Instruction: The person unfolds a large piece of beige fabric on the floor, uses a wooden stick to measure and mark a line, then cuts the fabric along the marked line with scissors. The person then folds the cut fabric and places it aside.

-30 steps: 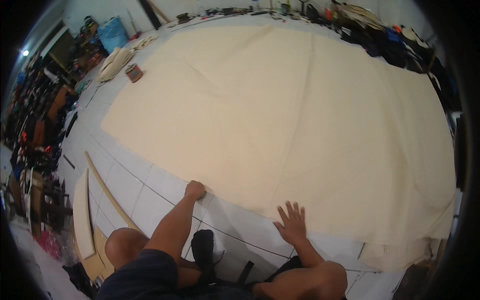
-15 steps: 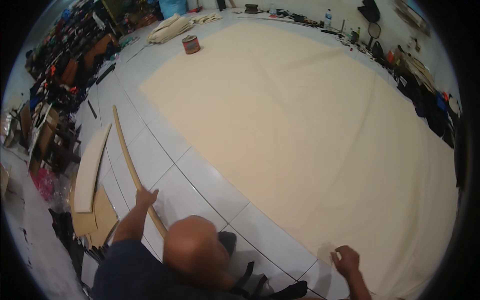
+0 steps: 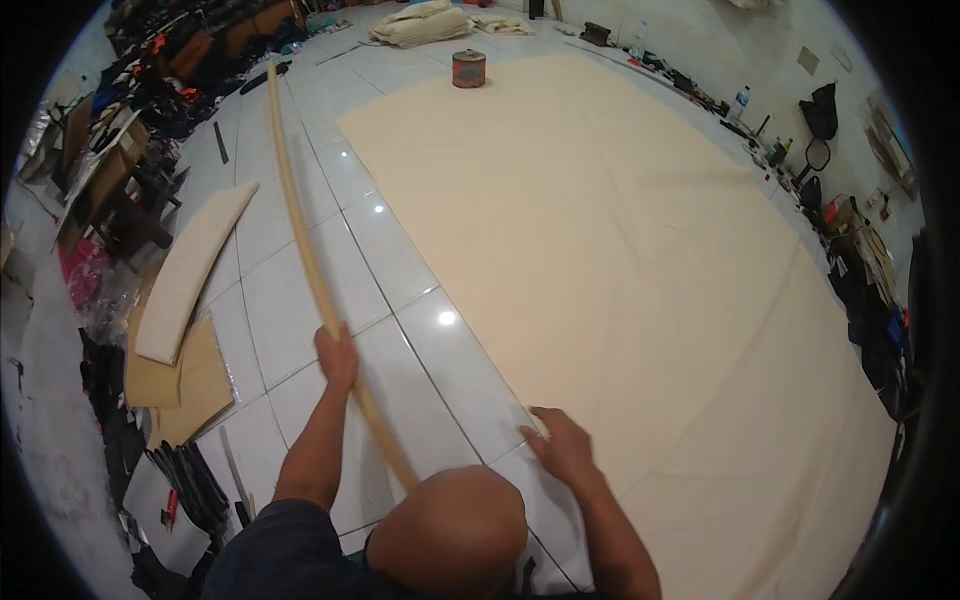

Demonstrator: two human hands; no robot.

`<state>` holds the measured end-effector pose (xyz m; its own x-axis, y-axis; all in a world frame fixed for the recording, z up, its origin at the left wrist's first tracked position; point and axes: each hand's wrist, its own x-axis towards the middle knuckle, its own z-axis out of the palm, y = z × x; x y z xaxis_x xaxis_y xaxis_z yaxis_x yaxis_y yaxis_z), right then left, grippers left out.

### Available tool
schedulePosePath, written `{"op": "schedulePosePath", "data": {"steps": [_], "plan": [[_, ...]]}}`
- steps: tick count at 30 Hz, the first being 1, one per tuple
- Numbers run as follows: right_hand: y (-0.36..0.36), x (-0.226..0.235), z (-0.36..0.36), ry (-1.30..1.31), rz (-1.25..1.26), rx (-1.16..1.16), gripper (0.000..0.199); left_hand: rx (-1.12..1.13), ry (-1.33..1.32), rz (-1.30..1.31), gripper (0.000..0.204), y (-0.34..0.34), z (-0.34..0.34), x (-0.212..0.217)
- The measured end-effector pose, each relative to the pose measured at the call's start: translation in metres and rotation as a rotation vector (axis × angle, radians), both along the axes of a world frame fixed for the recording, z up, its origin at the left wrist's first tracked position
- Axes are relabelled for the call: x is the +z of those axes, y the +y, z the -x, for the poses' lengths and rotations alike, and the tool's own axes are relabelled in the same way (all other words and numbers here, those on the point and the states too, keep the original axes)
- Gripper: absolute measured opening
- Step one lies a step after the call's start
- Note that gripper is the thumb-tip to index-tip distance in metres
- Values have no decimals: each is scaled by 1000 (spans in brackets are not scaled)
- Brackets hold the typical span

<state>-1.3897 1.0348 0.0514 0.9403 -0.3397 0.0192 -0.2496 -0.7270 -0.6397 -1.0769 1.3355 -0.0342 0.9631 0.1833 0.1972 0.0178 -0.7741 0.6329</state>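
Note:
A large sheet of cream fabric (image 3: 640, 270) lies spread over the tiled floor, with soft creases towards its right side. My left hand (image 3: 338, 358) is closed around a long, slim tan pole (image 3: 300, 225), which runs from beside my knee far forward, left of the sheet. The pole's near end is hidden. At the sheet's left edge is my right hand (image 3: 565, 445), low over the border, thumb and forefinger apart. Whether its fingertips touch the cloth is hard to tell.
A rusty red tin can (image 3: 468, 70) stands by the sheet's far corner. Folded cream cloth (image 3: 425, 24) lies behind it. Padded cream strip (image 3: 195, 275) and tan boards (image 3: 205, 385) are on the left. Clutter lines both walls, including a water bottle (image 3: 738, 104).
The pole has shifted forward and right with my left hand, away from the padded strip. My right hand has moved forward and left along the sheet's edge. The view has turned left.

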Motion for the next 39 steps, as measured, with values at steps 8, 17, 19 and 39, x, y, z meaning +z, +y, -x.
{"op": "schedulePosePath", "data": {"steps": [8,17,19,39], "plan": [[33,21,-113,120,51,-270,62,-636,766,1046,41,-209,89,68],[-42,-51,-26,305,145,-406,48,-694,362,387,37,-166,99,-16],[-45,-57,-30,297,202,-387,48,-646,282,344,34,-160,94,-23],[-93,-81,-17,352,335,-537,50,-804,93,-348,85,-276,-2,-40]]}}
